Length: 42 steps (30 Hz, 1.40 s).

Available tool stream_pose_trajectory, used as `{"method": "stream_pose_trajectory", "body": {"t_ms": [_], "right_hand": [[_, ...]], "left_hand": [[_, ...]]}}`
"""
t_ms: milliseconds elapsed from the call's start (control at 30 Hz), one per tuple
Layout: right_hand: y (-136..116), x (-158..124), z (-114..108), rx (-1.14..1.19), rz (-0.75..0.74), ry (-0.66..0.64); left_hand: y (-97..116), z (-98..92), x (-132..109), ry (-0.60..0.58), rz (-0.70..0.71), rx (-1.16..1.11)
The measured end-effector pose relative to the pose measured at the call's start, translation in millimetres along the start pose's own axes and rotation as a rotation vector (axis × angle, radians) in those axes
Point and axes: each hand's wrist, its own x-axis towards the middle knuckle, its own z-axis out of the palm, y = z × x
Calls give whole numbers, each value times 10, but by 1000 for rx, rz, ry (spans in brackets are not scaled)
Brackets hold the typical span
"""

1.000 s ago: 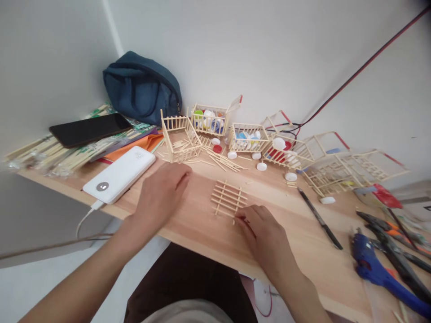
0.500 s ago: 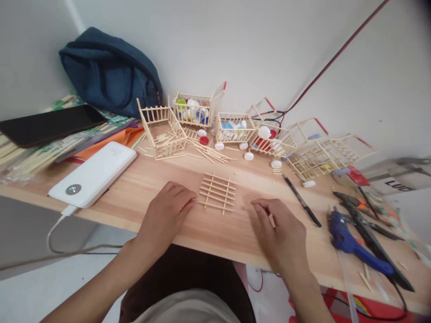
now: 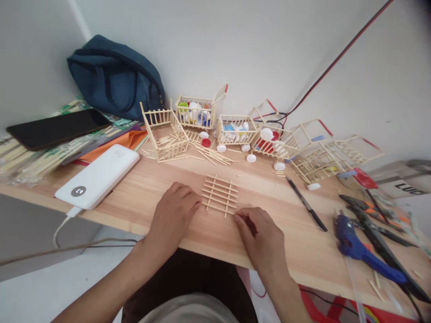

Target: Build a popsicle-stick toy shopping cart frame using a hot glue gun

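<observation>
1. Two hands rest on the counter (image 3: pixel 151 184), one on either side of a stick grid (image 3: pixel 220 195) lying flat near the front edge.
2. Palm down, the left hand (image 3: pixel 175 211) is loosely open and grips nothing; its fingertips touch the grid's left edge.
3. Thumb and forefinger of the right hand (image 3: pixel 261 237) are pinched together at the grid's near right corner; I cannot tell whether they grip a stick.
4. Behind stand stick carts (image 3: pixel 235 130); a pen (image 3: pixel 306 204) and glue gun (image 3: pixel 362 247) lie to the right, a power bank (image 3: pixel 97 177) to the left.

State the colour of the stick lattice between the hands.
The lattice is pale wood; head view.
</observation>
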Motion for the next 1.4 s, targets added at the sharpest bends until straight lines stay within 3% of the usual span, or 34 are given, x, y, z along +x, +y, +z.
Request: {"method": "stream_pose_trajectory", "body": {"t_ms": [400,533,633,833,1400], "right_hand": [[-2,-14,28,2,3,26],[-2,-67,-12,-22,68,75],[14,-137,-26,-90,38,118],[20,-229,36,-141,-58,140],[-57,-273,79,-145,-72,157]], "left_hand": [[11,16,14,27,-20,-22],[-8,-30,-23,93,-55,-47],[-8,-64,-84,134,-55,-2],[35,-61,-188,105,-35,46],[32,-30,-237,118,78,72]]}}
